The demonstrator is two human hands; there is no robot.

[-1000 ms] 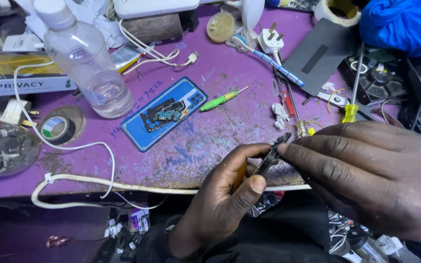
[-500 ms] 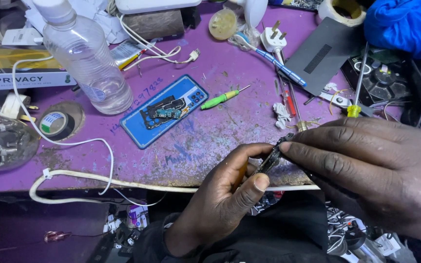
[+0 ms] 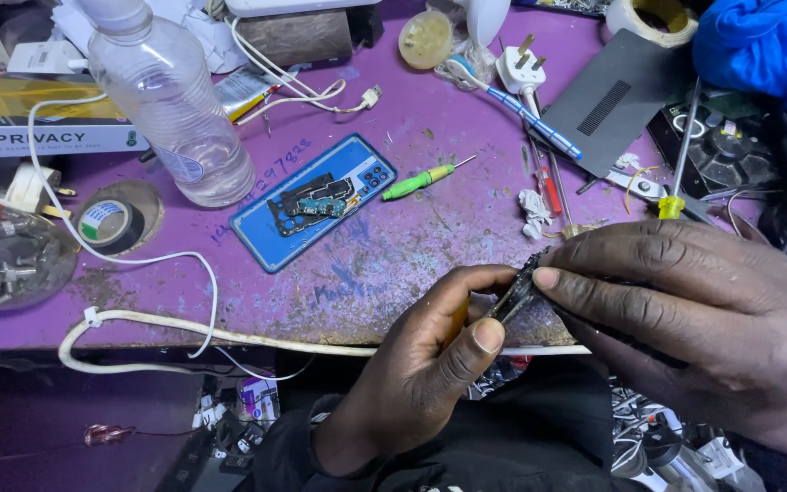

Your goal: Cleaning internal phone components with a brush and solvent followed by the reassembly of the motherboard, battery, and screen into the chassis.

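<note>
Little has moved since the earlier frames: the small dark part (image 3: 518, 293) is still pinched at the near edge of the purple table (image 3: 384, 264), with the view merely shifted slightly. It is gripped between the curled thumb and fingers of the left hand (image 3: 430, 360) and pressed from the other side by the closed fingertips of the right hand (image 3: 685, 319). Beyond them a blue phone back cover (image 3: 313, 200) carrying loose dark parts is laid flat, with a green screwdriver (image 3: 416, 182) just beside it and a clear plastic bottle (image 3: 170, 105) standing farther left.
</note>
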